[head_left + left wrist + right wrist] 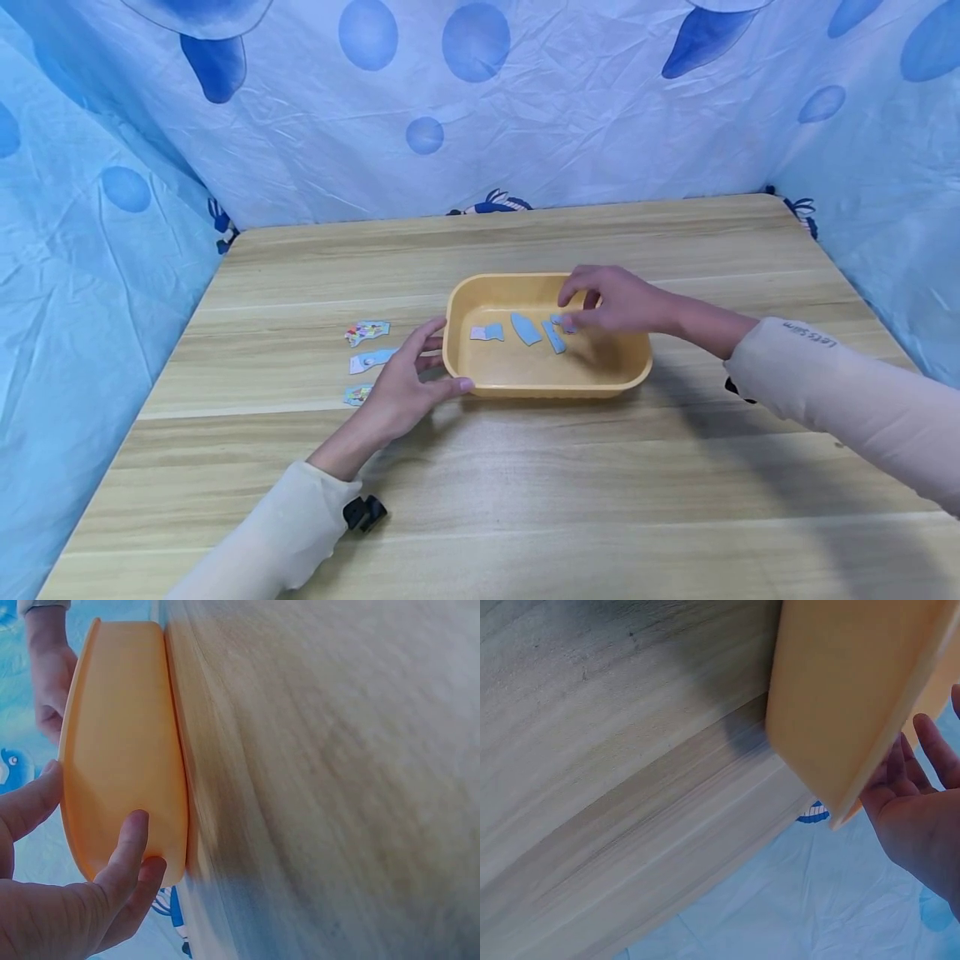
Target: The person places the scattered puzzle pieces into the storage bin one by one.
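A yellow plastic tray (547, 390) stands on the table. My left hand (401, 392) holds its left end, thumb at the front rim and fingers against the outer wall, as the left wrist view also shows. Over the right part of the tray is my right hand (618, 300), fingers bent and spread apart. Its thumb is right at a small blue piece (557, 319), partly covered by the hand. Beside that, flat puzzle-like pieces lie inside: a narrow blue strip (553, 337), a wider blue piece (525, 328) and a pink-and-blue piece (487, 332).
Left of the tray, three printed pieces lie in a column on the wooden table (570, 492): a colourful one (367, 332), a pale blue one (367, 362) and another colourful one (356, 394) near my left hand. A blue patterned sheet (525, 133) hangs behind the table.
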A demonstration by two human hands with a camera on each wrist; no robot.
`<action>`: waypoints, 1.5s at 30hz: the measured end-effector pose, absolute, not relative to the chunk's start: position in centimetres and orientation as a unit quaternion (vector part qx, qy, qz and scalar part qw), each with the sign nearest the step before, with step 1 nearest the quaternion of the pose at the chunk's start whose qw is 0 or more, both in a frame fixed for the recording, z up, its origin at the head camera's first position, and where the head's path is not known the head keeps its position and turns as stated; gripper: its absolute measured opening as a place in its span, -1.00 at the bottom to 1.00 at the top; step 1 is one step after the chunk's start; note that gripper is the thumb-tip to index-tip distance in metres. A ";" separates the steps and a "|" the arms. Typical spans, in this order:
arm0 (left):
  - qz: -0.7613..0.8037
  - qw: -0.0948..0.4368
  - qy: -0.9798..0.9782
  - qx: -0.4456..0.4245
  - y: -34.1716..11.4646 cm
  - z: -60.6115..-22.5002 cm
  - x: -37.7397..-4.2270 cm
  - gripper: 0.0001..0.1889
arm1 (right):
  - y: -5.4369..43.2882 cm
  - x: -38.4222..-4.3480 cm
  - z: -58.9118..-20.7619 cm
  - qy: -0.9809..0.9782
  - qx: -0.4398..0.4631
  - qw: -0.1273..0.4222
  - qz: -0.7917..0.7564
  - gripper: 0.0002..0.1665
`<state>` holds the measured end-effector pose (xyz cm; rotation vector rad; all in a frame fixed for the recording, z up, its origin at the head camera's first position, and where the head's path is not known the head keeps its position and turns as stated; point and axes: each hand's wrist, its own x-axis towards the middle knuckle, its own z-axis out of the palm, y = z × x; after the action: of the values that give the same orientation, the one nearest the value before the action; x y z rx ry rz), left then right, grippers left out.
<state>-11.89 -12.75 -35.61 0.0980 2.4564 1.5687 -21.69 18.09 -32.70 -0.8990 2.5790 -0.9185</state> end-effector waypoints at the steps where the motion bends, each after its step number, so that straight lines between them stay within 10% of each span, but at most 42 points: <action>1: 0.534 0.112 0.837 0.033 -12.7 -35.6 -11.9 -0.06 | 18.2 -21.6 -32.6 0.887 -0.300 0.135 -0.323 -0.75; 45: 0.529 0.111 0.840 0.041 -12.7 -35.6 -11.9 -0.07 | 24.2 -18.3 -30.1 0.911 -0.191 0.067 -0.360 -0.49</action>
<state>-11.90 -12.70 -35.63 0.1194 2.4691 1.5540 -18.34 24.25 -30.06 -0.5768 2.7457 -1.0837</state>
